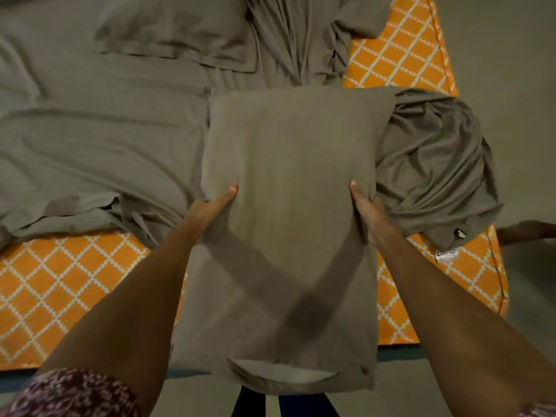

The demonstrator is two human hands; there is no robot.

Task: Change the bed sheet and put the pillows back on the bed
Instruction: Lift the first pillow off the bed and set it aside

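Head camera, looking down: a person holds a grey pillow point(285, 206) out in front of them, lengthwise, above the near edge of a bed. The left hand point(207, 210) grips the pillow's left side and the right hand point(365, 209) its right side, each with the thumb on top and the fingers curled underneath out of sight, pinching the soft edge. The pillow's open end faces the person, and the white filling point(282, 373) shows through the case's mouth. It looks light and squashy; it dents where the thumbs press, so it will sag if held by one corner. Holding both long sides near the middle, as here, seems the steadiest grip. Beyond it, a loose grey sheet point(90, 139) lies rumpled over an orange mattress point(75, 281) with a white diamond pattern, leaving the corners bare. A second pillow point(177, 34) rests at the far end, on the sheet.
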